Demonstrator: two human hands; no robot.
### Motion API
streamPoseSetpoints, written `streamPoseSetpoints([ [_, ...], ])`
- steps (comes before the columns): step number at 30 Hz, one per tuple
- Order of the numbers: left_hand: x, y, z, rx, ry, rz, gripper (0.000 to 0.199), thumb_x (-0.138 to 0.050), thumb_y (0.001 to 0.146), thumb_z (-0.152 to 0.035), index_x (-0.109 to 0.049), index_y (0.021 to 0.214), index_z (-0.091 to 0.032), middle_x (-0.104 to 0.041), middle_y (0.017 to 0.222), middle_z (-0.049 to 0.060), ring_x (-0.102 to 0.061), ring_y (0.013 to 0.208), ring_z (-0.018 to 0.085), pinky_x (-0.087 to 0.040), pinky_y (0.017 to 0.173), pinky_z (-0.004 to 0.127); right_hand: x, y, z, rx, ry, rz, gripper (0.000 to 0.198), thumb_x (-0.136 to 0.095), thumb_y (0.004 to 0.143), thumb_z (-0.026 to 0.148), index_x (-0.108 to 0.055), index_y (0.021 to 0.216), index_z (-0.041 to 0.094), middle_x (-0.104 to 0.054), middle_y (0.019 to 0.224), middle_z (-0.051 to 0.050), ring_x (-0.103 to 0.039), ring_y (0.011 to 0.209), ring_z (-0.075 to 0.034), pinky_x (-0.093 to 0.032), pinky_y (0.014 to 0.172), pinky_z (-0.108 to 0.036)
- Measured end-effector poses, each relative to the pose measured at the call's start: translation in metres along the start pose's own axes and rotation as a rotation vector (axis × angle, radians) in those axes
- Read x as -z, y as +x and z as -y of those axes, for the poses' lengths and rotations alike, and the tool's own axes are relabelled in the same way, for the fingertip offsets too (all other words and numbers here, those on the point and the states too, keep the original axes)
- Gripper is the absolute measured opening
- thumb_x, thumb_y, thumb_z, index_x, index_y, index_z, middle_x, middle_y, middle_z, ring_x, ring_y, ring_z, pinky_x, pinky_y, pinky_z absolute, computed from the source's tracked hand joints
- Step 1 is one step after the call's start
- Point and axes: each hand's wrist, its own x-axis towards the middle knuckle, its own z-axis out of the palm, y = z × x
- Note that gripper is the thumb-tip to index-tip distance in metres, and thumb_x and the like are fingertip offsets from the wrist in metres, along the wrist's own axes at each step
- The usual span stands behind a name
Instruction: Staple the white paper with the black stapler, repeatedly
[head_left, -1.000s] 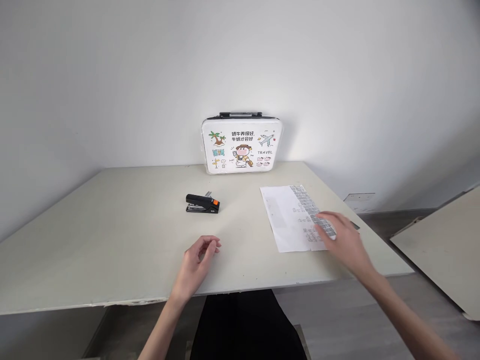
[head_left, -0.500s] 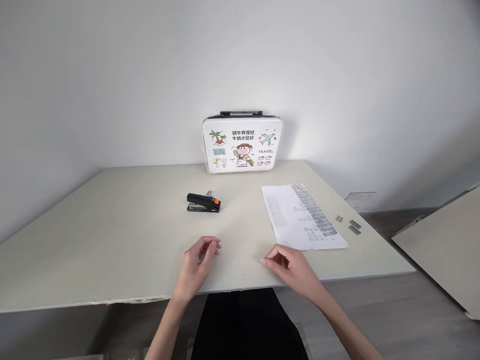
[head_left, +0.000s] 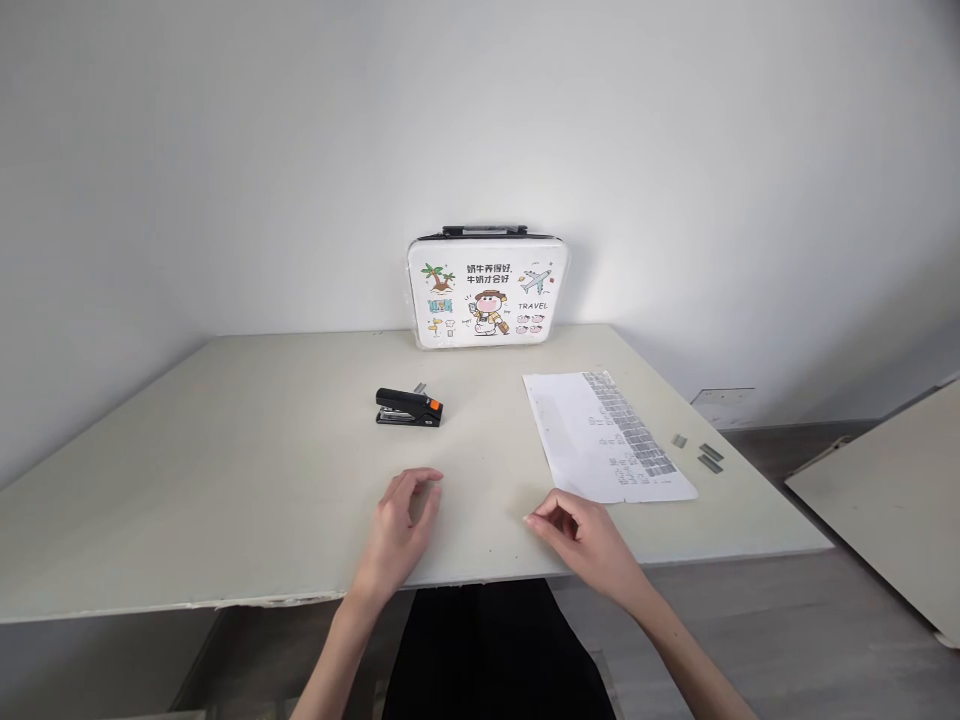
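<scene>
Here, the black stapler (head_left: 409, 407) lies near the middle of the table (head_left: 262, 450), on the far side of the left hand (head_left: 397, 520), which keeps a narrow gap between thumb and fingers. The right hand (head_left: 581, 535) has its fingertips together; whether they hold something, I cannot tell. Beyond it lies a printed sheet (head_left: 577, 430), with staple strips (head_left: 709, 464) to the right. Farther stands a white carrying case (head_left: 487, 290).
</scene>
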Motion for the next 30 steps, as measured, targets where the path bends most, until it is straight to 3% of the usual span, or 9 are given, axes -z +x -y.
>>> streamPoseSetpoints([
  [4,-0.009,0.017,0.017,-0.191,0.287,0.007,0.029,-0.054,0.099,-0.038,-0.064,0.122,-0.024,-0.063,0.139,0.011,-0.051,0.135,0.033,-0.041,0.113,0.053,-0.001,0.001,0.0,0.008,0.001,0.001,0.038,-0.055,0.101,0.056,-0.061,0.081,0.024,-0.066,0.077,-0.002,-0.056,0.067,-0.018,-0.045,0.06,-0.031],
  [11,-0.012,0.061,0.037,-0.205,0.596,0.003,0.043,-0.05,0.102,-0.042,-0.054,0.139,-0.02,-0.052,0.148,0.017,-0.045,0.139,0.037,-0.037,0.114,0.058,0.012,0.003,-0.002,0.005,0.036,-0.001,0.039,-0.052,0.102,0.059,-0.065,0.09,0.025,-0.068,0.077,-0.003,-0.063,0.072,-0.02,-0.052,0.064,-0.031],
  [17,-0.005,0.08,0.049,-0.195,0.626,-0.01,0.047,-0.049,0.102,-0.046,-0.054,0.141,-0.02,-0.048,0.148,0.018,-0.047,0.135,0.038,-0.039,0.113,0.056,0.061,0.022,-0.031,0.015,-0.286,-0.233,0.036,-0.048,0.103,0.056,-0.067,0.11,0.026,-0.073,0.119,-0.01,-0.068,0.101,-0.027,-0.054,0.066,-0.034],
  [20,-0.002,0.086,0.053,-0.18,0.635,-0.009,0.05,-0.048,0.102,-0.048,-0.054,0.142,-0.019,-0.048,0.15,0.018,-0.047,0.136,0.038,-0.037,0.115,0.056,0.087,0.035,-0.058,0.041,-0.499,-0.271,0.042,-0.043,0.105,0.054,-0.062,0.13,0.026,-0.063,0.143,-0.011,-0.058,0.132,-0.031,-0.055,0.095,-0.046],
  [23,-0.001,0.089,0.054,-0.19,0.652,0.002,0.05,-0.047,0.102,-0.047,-0.055,0.142,-0.019,-0.048,0.152,0.018,-0.045,0.139,0.039,-0.034,0.117,0.057,0.102,0.041,-0.083,-0.006,-0.659,-0.22,0.052,-0.036,0.107,0.052,-0.057,0.144,0.024,-0.051,0.159,-0.011,-0.042,0.15,-0.034,-0.037,0.12,-0.058],
  [26,0.0,0.089,0.053,-0.206,0.645,0.013,0.048,-0.047,0.102,-0.046,-0.056,0.142,-0.02,-0.05,0.153,0.016,-0.045,0.141,0.038,-0.032,0.119,0.056,0.101,0.037,-0.097,-0.049,-0.737,-0.177,0.056,-0.03,0.108,0.052,-0.058,0.148,0.022,-0.045,0.164,-0.009,-0.034,0.156,-0.034,-0.032,0.124,-0.06],
  [30,0.002,0.09,0.054,-0.217,0.563,0.017,0.048,-0.051,0.101,-0.047,-0.057,0.14,-0.021,-0.052,0.154,0.014,-0.043,0.144,0.038,-0.03,0.121,0.057,0.076,0.017,-0.086,0.025,-0.78,-0.18,0.053,-0.032,0.109,0.049,-0.061,0.147,0.025,-0.049,0.162,-0.007,-0.039,0.153,-0.033,-0.037,0.122,-0.058],
])
